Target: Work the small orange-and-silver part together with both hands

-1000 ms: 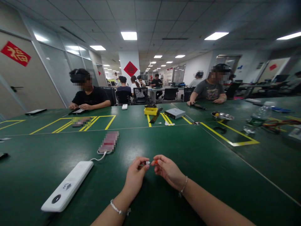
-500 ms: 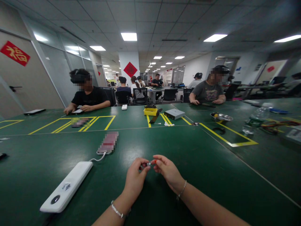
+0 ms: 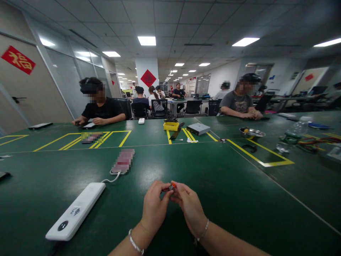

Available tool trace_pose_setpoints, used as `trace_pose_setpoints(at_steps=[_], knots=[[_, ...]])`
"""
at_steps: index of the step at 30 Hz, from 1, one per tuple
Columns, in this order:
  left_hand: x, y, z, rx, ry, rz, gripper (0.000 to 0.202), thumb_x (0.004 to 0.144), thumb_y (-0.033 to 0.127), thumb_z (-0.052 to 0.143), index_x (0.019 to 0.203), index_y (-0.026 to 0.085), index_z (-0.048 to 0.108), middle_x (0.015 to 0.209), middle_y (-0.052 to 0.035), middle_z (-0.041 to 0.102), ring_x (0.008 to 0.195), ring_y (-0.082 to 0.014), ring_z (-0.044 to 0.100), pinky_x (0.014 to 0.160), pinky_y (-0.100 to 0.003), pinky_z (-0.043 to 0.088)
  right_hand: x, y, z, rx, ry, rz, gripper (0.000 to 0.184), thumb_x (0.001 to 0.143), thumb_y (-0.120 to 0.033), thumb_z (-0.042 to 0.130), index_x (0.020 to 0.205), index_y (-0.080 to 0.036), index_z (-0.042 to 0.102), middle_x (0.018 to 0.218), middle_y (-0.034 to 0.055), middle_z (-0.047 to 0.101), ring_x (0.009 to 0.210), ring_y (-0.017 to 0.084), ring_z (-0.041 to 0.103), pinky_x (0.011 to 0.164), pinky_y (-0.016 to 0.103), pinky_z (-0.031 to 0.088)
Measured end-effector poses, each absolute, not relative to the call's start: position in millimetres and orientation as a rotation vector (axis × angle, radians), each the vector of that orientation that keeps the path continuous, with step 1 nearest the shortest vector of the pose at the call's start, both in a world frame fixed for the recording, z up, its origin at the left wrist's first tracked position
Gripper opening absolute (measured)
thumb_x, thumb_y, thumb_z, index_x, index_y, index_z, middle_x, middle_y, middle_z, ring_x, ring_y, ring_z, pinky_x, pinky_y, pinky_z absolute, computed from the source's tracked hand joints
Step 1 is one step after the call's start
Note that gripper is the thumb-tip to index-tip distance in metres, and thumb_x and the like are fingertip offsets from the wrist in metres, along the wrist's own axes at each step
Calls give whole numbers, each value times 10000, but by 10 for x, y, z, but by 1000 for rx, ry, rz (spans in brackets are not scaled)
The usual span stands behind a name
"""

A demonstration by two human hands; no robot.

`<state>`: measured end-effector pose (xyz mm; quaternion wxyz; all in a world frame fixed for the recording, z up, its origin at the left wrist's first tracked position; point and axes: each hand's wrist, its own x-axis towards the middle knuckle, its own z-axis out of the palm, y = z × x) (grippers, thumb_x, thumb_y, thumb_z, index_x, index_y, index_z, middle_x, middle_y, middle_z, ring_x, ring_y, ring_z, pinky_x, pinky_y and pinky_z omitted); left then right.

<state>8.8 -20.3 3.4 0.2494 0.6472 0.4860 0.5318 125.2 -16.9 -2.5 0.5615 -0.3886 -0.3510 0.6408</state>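
Above the near part of the green table, my two hands meet at the fingertips. My left hand is closed, pinching a small dark-and-silver piece between thumb and fingers. My right hand is closed too, with a small orange-red piece at its thumb and fingertips. The two pieces are together or nearly so; whether they are joined I cannot tell. Fingers cover much of both, and they are too small to name by kind.
A white power bank lies at left, cabled to a phone. Farther back are a yellow tray, a grey box, a metal bowl and a plastic bottle. Two people sit across the table.
My right hand has moved left and closed in on my left hand, bringing the orange-red piece up to the dark-and-silver one. The person at right has drawn both hands together.
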Motion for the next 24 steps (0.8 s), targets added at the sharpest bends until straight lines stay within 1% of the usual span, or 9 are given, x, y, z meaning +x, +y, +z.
trace_pose_setpoints(at_steps=[4, 10, 13, 17, 20, 22, 24], knots=[[92, -219, 50, 1712, 1301, 1466, 117, 680, 194, 603, 778, 248, 638, 741, -24, 567, 734, -194, 509, 710, -296, 381, 1261, -208, -16, -946, -882, 1460, 399, 688, -464, 562, 892, -128, 627, 897, 92, 610, 810, 171, 562, 695, 281, 471], [81, -224, 69, 1755, 1336, 1468, 101, 689, 206, 599, 776, 244, 636, 728, -20, 564, 714, -185, 508, 693, -286, 380, 1268, -248, 13, -990, -998, 1393, 439, 693, -469, 554, 971, -137, 619, 943, 90, 604, 826, 182, 566, 711, 306, 476], [80, -224, 38, 1774, 1350, 1462, 84, 687, 217, 604, 760, 244, 635, 716, -21, 560, 704, -184, 499, 694, -289, 373, 1268, -224, 17, -988, -1014, 1382, 413, 681, -458, 570, 923, -129, 636, 918, 89, 613, 804, 180, 569, 695, 306, 479], [109, -227, 15, 1726, 1328, 1451, 62, 653, 227, 633, 712, 247, 634, 696, -23, 563, 716, -200, 490, 721, -309, 365, 1290, -164, 60, -984, -965, 1450, 348, 596, -387, 667, 827, -128, 640, 775, 58, 633, 711, 151, 574, 678, 289, 474], [122, -225, 42, 1730, 1282, 1437, 157, 616, 207, 658, 764, 254, 630, 790, -32, 586, 794, -219, 495, 767, -328, 359, 1406, -94, 134, -1015, -951, 1461, 323, 554, -342, 702, 786, -132, 619, 726, 44, 625, 681, 138, 570, 621, 257, 465], [108, -212, 60, 1728, 1269, 1444, 222, 607, 203, 663, 819, 254, 622, 870, -39, 584, 850, -229, 490, 795, -331, 351, 1569, -10, 190, -1016, -924, 1463, 311, 568, -338, 696, 787, -138, 600, 740, 45, 620, 704, 139, 573, 608, 242, 458], [76, -184, 61, 1705, 1290, 1456, 238, 623, 213, 648, 855, 248, 611, 901, -42, 575, 863, -229, 488, 792, -325, 351, 1801, 110, 233, -1004, -870, 1450, 287, 587, -331, 687, 787, -154, 581, 757, 37, 613, 736, 139, 579, 623, 237, 461]])
